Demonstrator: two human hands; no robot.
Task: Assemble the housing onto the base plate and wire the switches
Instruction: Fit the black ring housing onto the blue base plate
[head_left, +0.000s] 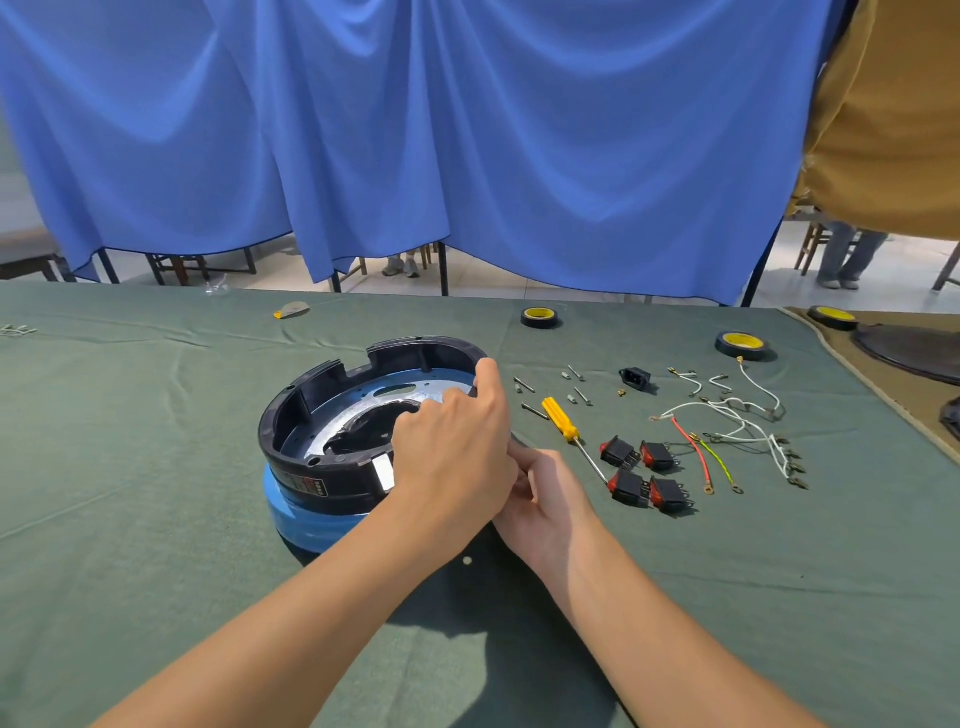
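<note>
The black housing (311, 400) sits open side up near the middle of the green-clothed worktop (130, 467). The silvery base plate (332, 439) lies inside its ring, and a blue-wrapped body (306, 519) shows beneath it. The left hand (452, 452) reaches across onto the housing's right side, its fingers (485, 374) curled over the rim and gripping it. The right hand (545, 499) lies against the housing's near right edge, tucked partly under the left hand. Its fingers are mostly hidden, so I cannot tell whether they hold anything. Just right of the housing is a yellow-handled screwdriver (561, 418), its shaft pointing toward the near side. A scatter of small screws (550, 389) lies beyond its handle. Farther right of the housing, four red rocker switches (629, 487) sit in a two-by-two cluster. Beyond them lie a red wire (691, 449), a yellow-green wire (719, 460) and a tangle of white wires (737, 415) with terminal ends. A black power inlet socket (635, 378) rests to the housing's right, beyond the switches. Two rolls of black tape (540, 317) (742, 344) lie toward the far right of the housing. A blue curtain (467, 130) hangs behind the housing, past the worktop's far edge.
</note>
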